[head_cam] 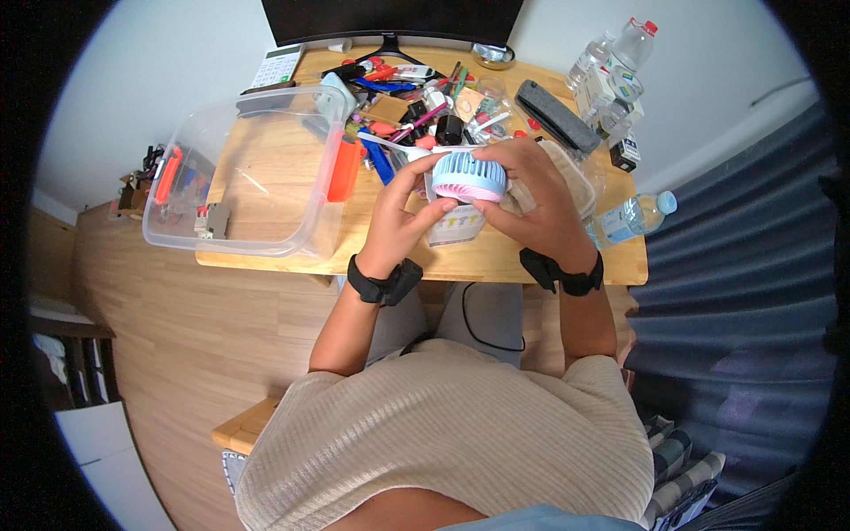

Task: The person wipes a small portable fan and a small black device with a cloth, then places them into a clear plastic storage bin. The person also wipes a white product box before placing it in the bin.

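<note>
Between my two hands is the round head of a small light-blue and pink fan (469,176), its slotted blue housing turned up and away. My left hand (405,216) grips its left side with thumb and fingers. On the other side my right hand (534,192) grips the rim, thumb at the lower front edge. Beneath the fan a white printed box or card (457,227) shows on the table; the hands and fan hide part of it. Both wrists wear black straps.
A clear plastic bin (265,242) with a circuit breaker (211,221) inside stands left. A heap of small items, including a black cap (449,129), lies behind my hands. To the right are a grey felt case (556,118) and a water bottle (634,219). A monitor (392,16) stands behind.
</note>
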A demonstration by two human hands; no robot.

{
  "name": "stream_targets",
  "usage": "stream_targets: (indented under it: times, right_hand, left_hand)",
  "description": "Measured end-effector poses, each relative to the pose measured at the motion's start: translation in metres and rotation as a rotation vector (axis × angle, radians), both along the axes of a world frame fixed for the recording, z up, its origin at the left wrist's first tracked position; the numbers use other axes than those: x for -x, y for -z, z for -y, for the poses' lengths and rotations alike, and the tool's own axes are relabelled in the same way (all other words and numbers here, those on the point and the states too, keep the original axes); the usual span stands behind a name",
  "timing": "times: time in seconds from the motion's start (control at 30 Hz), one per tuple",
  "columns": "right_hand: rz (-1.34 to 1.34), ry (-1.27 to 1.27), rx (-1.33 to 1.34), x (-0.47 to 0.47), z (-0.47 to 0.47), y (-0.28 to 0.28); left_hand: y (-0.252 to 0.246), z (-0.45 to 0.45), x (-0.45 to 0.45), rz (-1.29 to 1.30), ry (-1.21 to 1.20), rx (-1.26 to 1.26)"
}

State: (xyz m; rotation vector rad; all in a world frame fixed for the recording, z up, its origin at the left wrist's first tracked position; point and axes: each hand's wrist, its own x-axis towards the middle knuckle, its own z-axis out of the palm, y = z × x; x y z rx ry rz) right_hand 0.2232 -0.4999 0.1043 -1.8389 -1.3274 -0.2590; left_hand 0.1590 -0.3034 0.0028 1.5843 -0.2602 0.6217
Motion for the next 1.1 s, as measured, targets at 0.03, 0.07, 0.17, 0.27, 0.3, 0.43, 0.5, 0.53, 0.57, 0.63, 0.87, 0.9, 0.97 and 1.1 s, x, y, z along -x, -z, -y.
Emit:
stream_targets:
  times: [0.03, 0.07, 0.17, 0.27, 0.3, 0.43, 0.5, 0.53, 0.57, 0.63, 0.87, 0.9, 0.97, 1.1]
  right_hand:
    - [0.012, 0.000, 0.008, -0.0009, 0.0000, 0.0001]
    - [0.020, 0.001, 0.006, -0.0015, -0.0002, 0.0007]
    - [0.029, 0.018, 0.007, -0.0036, -0.0008, 0.0023]
    - [0.026, 0.015, 0.034, -0.0048, 0.0006, 0.0024]
    - [0.019, 0.020, 0.054, -0.0048, 0.0010, 0.0024]
    - [0.012, 0.039, 0.095, -0.0034, 0.0017, 0.0035]
    - [0.009, 0.040, 0.094, -0.0028, 0.0018, 0.0045]
    - [0.001, 0.037, 0.095, -0.0028, 0.0020, 0.0048]
    - [-0.006, 0.033, 0.096, -0.0028, 0.0023, 0.0053]
    - [0.029, 0.036, 0.094, -0.0036, 0.0027, 0.0060]
    - [0.026, 0.059, 0.109, -0.0057, 0.0048, 0.0083]
    - [0.030, 0.054, 0.104, -0.0058, 0.0054, 0.0087]
    - [0.026, 0.047, 0.094, -0.0059, 0.0067, 0.0091]
    - [-0.005, 0.051, 0.136, -0.0066, 0.0089, 0.0092]
  left_hand:
    - [-0.0007, -0.0006, 0.0007, -0.029, 0.024, -0.014]
    - [-0.0012, -0.0021, 0.0024, -0.058, 0.048, -0.028]
    - [-0.0021, -0.0029, 0.0031, -0.082, 0.064, -0.039]
    - [-0.0023, -0.0020, 0.0030, -0.074, 0.068, -0.025]
    - [-0.0024, -0.0016, 0.0027, -0.070, 0.065, -0.027]
    - [-0.0020, -0.0012, 0.0041, -0.084, 0.079, -0.019]
    - [-0.0013, -0.0017, 0.0046, -0.079, 0.089, -0.023]
    - [-0.0010, -0.0023, 0.0045, -0.082, 0.094, -0.024]
    - [-0.0006, -0.0031, 0.0042, -0.078, 0.098, -0.029]
    - [0.0001, -0.0038, 0.0037, -0.073, 0.106, -0.027]
    - [0.0000, -0.0045, 0.0045, -0.086, 0.125, -0.009]
    - [-0.0003, -0.0046, 0.0048, -0.086, 0.130, -0.006]
    - [-0.0009, -0.0047, 0.0053, -0.076, 0.130, -0.011]
    - [-0.0008, -0.0045, 0.0071, -0.072, 0.139, -0.007]
